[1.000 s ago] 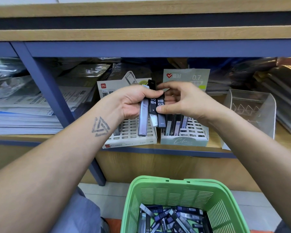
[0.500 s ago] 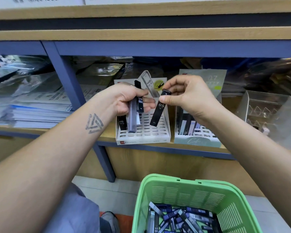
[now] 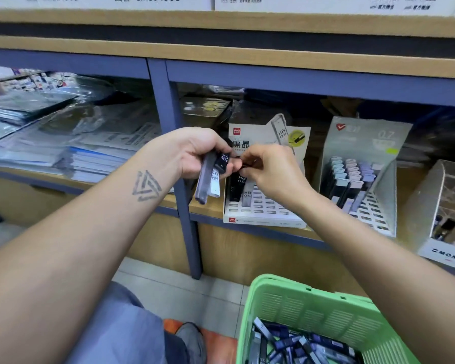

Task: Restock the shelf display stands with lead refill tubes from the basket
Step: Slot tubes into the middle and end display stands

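Blue-framed wooden shelving (image 3: 168, 143), tiled floor (image 3: 168, 292)

Blue upright post (image 3: 168, 143) splits the shelving into two bays. Left of the post: stacks of plastic-wrapped paper pads (image 3: 71, 143), lying flat, glare on the wrap. Above the post: wooden board (image 3: 221, 52), then white printed cartons (image 3: 147, 1) on top, lettering partly cut off. Below and right of the post: wooden panel (image 3: 247, 258). At the post's foot: pale floor tiles (image 3: 174, 290), orange mat (image 3: 221, 342), grey shoe (image 3: 192, 337).

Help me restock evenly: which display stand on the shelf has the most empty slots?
The white HB 0.5 stand behind the hands: only a couple of tubes, while the grey 0.7 stand holds rows.
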Tool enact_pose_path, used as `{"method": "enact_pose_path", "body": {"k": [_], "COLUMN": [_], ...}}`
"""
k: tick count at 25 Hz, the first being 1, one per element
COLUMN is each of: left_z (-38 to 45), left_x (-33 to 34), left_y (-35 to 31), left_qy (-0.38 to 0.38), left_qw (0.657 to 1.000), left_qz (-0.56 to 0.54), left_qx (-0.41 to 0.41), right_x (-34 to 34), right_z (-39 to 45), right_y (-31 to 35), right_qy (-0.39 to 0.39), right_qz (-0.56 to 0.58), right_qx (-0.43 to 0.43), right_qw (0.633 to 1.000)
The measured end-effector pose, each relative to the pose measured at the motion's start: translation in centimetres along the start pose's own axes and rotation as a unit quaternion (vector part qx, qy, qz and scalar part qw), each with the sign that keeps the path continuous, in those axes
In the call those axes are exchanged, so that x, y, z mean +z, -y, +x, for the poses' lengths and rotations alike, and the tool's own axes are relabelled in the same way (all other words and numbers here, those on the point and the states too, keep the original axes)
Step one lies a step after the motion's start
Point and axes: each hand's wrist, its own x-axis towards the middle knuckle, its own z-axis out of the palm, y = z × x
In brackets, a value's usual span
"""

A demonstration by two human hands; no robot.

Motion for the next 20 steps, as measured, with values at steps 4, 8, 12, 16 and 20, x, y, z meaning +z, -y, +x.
{"method": "enact_pose_path", "body": {"k": [4, 8, 12, 16, 20], "left_z": [-0.1, -0.2, -0.3, -0.6, -0.9], "left_x": [-1.6, -2.3, -2.2, -2.4, -2.5], "left_y": [0.1, -0.2, -0.4, -0.5, -0.5], "left_qy": [-0.011, -0.012, -0.012, -0.014, -0.014], "left_qw": [1.0, 1.0, 1.0, 1.0, 1.0], "left_qz": [0.008, 0.011, 0.012, 0.01, 0.008], "left_qx": [0.008, 0.01, 0.007, 0.01, 0.015], "right_x": [1.7, 2.5, 2.6, 2.9, 3.0], "right_z": [0.0, 0.3, 0.7, 0.7, 0.8], "right_y": [-0.4, -0.5, -0.1, -0.1, -0.2], "right_qy": [-0.001, 0.004, 0.015, 0.025, 0.005], "right_qz": [-0.045, -0.053, -0.052, -0.067, -0.141], "right_qx": [-0.029, -0.022, -0.007, -0.013, -0.026], "right_qw": [0.999, 0.998, 0.998, 0.997, 0.99]}}
